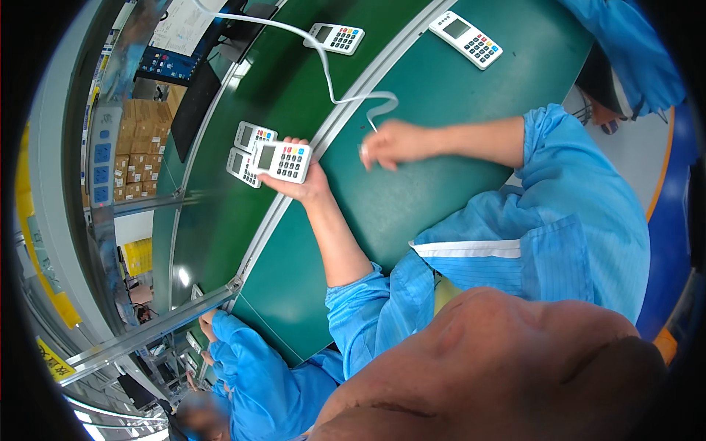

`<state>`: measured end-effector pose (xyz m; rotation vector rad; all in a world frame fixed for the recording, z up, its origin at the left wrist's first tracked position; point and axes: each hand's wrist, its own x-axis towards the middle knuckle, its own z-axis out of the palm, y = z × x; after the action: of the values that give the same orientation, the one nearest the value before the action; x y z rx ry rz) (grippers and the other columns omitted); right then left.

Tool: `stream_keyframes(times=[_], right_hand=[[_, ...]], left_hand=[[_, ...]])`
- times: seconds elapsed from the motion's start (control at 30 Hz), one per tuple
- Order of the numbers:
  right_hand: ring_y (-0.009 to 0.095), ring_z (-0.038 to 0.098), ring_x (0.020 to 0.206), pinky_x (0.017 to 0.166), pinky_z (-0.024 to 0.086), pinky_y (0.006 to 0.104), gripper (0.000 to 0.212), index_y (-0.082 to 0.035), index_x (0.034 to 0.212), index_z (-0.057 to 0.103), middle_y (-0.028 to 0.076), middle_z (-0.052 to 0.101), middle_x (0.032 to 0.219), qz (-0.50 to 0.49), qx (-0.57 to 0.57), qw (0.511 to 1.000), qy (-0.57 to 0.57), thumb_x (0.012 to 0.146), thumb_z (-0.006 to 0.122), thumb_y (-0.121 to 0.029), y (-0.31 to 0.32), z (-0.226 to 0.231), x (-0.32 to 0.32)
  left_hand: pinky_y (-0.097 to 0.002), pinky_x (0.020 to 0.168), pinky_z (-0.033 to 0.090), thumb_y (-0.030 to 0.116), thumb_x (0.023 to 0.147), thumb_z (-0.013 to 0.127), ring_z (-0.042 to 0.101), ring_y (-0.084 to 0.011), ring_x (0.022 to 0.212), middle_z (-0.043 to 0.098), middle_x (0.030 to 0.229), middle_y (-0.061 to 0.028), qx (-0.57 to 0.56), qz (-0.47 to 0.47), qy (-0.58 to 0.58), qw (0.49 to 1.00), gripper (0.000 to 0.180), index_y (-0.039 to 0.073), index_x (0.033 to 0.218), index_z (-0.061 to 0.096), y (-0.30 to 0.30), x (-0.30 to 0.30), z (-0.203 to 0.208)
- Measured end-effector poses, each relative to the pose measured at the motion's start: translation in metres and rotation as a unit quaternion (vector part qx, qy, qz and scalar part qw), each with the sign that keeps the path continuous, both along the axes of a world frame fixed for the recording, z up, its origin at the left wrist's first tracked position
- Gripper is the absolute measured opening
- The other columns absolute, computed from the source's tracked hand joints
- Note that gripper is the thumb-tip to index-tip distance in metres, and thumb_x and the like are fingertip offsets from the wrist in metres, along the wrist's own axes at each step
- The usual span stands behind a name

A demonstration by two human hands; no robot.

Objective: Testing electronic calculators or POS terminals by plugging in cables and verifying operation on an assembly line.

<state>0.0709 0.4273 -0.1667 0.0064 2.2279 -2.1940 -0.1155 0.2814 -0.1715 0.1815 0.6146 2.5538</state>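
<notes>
My left hand (312, 182) is closed around a white handheld card terminal (282, 160), its grey screen and keypad facing up. Just beyond it, two similar white terminals (255, 135) lie side by side on the dark green surface, partly covered by the held one. My right hand (401, 145) is bent over the teal tabletop (412, 198), slightly blurred, its fingers curled together. A white cable (323, 62) loops down from the top and runs into those fingers; its end is hidden there.
Another terminal (465, 40) lies on the teal top at the upper right, and one more (335, 39) across the metal rail (353, 110). A monitor (173, 62), a power strip (103, 158) and cartons (143, 143) stand at the left. Co-workers in blue sleeves (257, 360) sit at both sides.
</notes>
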Motion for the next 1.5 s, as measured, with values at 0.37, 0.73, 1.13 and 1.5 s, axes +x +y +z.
stream_keyframes(times=[0.37,0.73,1.13,1.5], right_hand=[[0.031,0.054,0.117,0.094,0.049,0.0449,0.065,-0.013,0.126,0.054,0.01,0.055,0.125,-0.383,0.488,0.784,-0.003,0.077,0.073,-0.051,0.152,-0.025,-0.095],[0.034,0.063,0.105,0.092,0.049,0.0382,0.056,-0.012,0.102,0.071,0.018,0.067,0.109,-0.388,0.26,0.883,0.052,0.072,0.072,-0.06,0.148,-0.028,-0.114],[0.027,0.064,0.102,0.089,0.05,0.037,0.044,-0.003,0.12,0.062,0.016,0.065,0.111,-0.155,0.071,0.976,0.137,0.09,0.066,-0.035,0.051,-0.029,-0.1],[0.016,0.066,0.079,0.074,0.053,0.0325,0.025,-0.006,0.124,0.052,0.009,0.068,0.087,-0.081,0.07,0.987,0.123,0.1,0.049,-0.013,0.04,-0.013,-0.083]], left_hand=[[-0.0376,0.079,0.061,0.045,0.103,0.042,0.071,-0.033,0.096,0.067,0.112,-0.0246,-0.325,-0.503,0.171,0.782,0.059,-0.004,0.135,0.048,0.017,0.061,0.025],[-0.0254,0.068,0.052,0.029,0.1,0.056,0.064,-0.0121,0.078,0.069,0.09,-0.0088,-0.436,-0.187,0.416,0.776,0.035,-0.002,0.105,0.071,0.043,0.056,-0.002],[-0.0492,0.101,0.049,0.067,0.095,0.04,0.057,-0.0343,0.117,0.056,0.121,-0.0217,-0.085,-0.029,-0.019,0.996,0.075,-0.001,0.126,0.044,0.076,-0.007,-0.022],[-0.0404,0.085,0.055,0.081,0.082,0.046,0.062,-0.0276,0.102,0.062,0.113,-0.0139,-0.039,-0.075,0.023,0.996,0.093,0.001,0.13,0.051,0.058,-0.019,-0.023]])
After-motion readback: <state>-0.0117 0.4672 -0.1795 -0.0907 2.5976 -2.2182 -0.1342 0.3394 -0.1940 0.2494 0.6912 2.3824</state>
